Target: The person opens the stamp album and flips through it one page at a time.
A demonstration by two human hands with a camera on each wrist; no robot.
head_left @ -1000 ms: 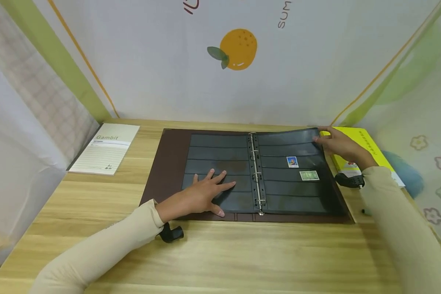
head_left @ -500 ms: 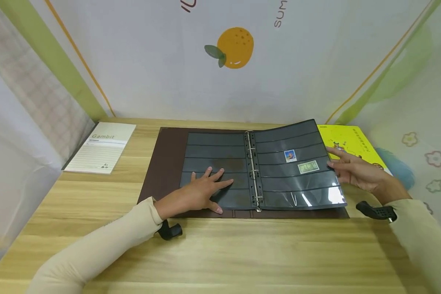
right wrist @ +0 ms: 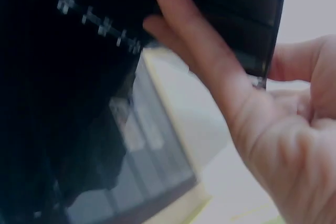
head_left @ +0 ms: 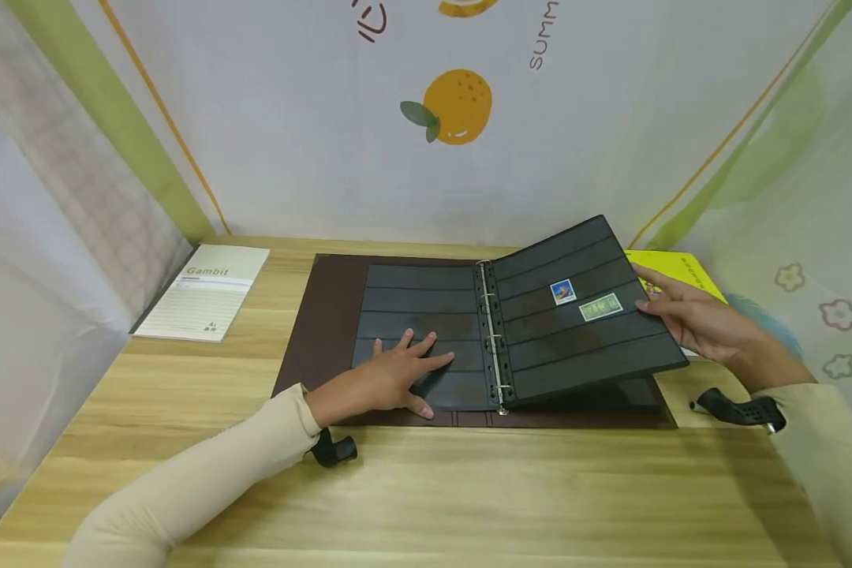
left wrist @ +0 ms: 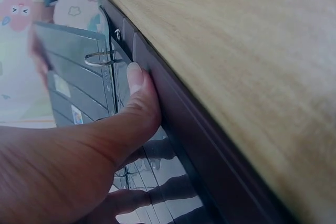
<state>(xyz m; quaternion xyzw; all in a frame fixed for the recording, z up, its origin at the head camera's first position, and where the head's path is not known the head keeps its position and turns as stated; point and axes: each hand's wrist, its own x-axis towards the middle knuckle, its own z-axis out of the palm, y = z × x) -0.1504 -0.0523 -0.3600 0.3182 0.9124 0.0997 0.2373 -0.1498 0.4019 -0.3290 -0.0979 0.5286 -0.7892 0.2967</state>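
Note:
A dark brown ring binder stamp album (head_left: 326,315) lies open on the table. My left hand (head_left: 386,377) rests with spread fingers on its left black pocket page (head_left: 419,300), and in the left wrist view the thumb (left wrist: 137,98) lies by the lower cover edge. At the right edge of a lifted black page (head_left: 561,347), my right hand (head_left: 710,323) pinches the sheet, tilting it up from the cover. On that page sit a blue stamp (head_left: 562,292) and a green stamp (head_left: 600,308). Metal rings (head_left: 493,339) hold the pages along the spine.
A white notepad (head_left: 202,292) marked "Gambit" lies at the table's left. Behind my right hand is a yellow book (head_left: 670,268), partly covered. A printed white curtain (head_left: 312,142) hangs along the back edge of the wooden table (head_left: 468,489).
The right page has risen from almost flat to a steep tilt. My right hand has slid from its top corner down to the middle of the outer edge. My left hand stays put.

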